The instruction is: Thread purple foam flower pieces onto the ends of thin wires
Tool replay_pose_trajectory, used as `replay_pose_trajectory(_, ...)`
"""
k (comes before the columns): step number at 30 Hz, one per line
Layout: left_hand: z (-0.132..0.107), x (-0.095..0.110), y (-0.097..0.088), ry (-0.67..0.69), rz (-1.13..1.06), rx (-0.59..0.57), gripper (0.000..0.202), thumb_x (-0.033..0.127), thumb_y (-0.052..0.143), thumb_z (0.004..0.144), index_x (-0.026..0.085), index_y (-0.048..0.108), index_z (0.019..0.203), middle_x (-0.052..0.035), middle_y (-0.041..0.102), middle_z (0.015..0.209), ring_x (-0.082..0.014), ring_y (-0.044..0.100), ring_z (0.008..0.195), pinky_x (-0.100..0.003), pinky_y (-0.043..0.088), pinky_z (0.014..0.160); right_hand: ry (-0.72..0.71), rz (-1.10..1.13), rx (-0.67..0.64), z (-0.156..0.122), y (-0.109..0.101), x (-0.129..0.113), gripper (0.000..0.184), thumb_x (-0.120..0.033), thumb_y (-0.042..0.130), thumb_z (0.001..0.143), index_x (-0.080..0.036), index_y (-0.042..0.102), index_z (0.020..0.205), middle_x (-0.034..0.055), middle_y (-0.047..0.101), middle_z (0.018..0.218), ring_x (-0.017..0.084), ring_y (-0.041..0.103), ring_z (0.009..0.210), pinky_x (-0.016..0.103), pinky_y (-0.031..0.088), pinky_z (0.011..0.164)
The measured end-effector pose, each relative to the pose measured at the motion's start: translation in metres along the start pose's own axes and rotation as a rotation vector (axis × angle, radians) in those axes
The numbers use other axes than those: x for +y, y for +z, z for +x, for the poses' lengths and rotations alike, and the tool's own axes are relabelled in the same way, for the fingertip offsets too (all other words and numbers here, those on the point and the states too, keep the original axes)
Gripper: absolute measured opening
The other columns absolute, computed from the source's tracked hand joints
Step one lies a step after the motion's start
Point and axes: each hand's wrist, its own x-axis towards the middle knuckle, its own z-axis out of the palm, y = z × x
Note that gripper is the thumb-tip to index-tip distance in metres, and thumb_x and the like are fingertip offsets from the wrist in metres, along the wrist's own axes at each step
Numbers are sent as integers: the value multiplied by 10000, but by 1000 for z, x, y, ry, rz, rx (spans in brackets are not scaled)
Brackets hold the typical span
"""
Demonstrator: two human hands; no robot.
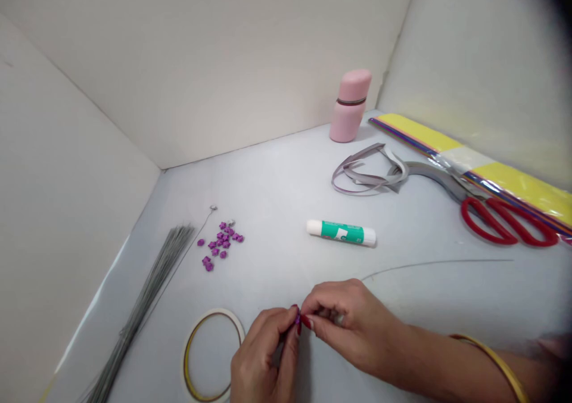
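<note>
**Held item:** one small purple star bead (pixel 297 318), clamped between the fingertips of your left hand (pixel 263 352) and right hand (pixel 346 325), both hands close together at 6 o'clock on the white work surface (pixel 277 182).

**Nearby:**
- Thin grey wire (pixel 438 262): toward 3 o'clock, from behind your right hand.
- Tape roll (pixel 212 355): 9 o'clock, just beside your left hand.
- Loose purple beads (pixel 218 244): 10 o'clock.
- Bundled grey wire stems (pixel 143 295): 9 o'clock, farther out.
- Glue stick (pixel 342 233): 12 o'clock.
- Pink bottle (pixel 350 106): 12 o'clock, far back.
- Grey paper strips (pixel 370 170): 1 o'clock.
- Red-handled scissors (pixel 504 221): 2 o'clock, below the yellow paper pack (pixel 522 188).
</note>
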Motion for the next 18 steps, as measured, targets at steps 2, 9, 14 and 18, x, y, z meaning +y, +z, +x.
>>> replay_pose_trajectory(2, 0, 0, 0, -3, -14, -3, 230, 84, 554, 759, 237, 650, 901, -12, 680, 807, -122, 627, 744, -185, 465, 681, 64, 52, -1, 2, 0, 0, 158, -125, 488, 766, -155, 641, 737, -2, 610, 614, 96, 519, 542, 179, 400, 521)
replay_pose_trajectory(9, -1, -3, -1, -28, -17, -18, 207, 103, 557, 765, 232, 653, 895, -11, 677, 805, -116, 625, 739, -177, 460, 672, 152, 165, -27, 2, 3, 3, 144, -141, 494, 764, -152, 633, 728, -19, 576, 566, 85, 487, 512, 172, 383, 484)
replay_pose_trajectory(14, -1, -1, 0, -15, -26, -9, 212, 94, 553, 764, 235, 653, 886, -10, 676, 801, -118, 625, 734, -179, 462, 667, 218, 252, -48, 2, 4, 5, 140, -155, 486, 776, -146, 619, 736, -9, 591, 581, 91, 504, 518, 178, 394, 488)
replay_pose_trajectory(18, -1, -2, -1, 15, 1, 10, 247, 72, 549, 757, 238, 653, 908, -11, 677, 812, -119, 627, 740, -177, 461, 675, 216, 241, -42, 3, 3, 4, 148, -168, 487, 784, -149, 629, 744, -10, 592, 581, 91, 505, 520, 176, 393, 485)
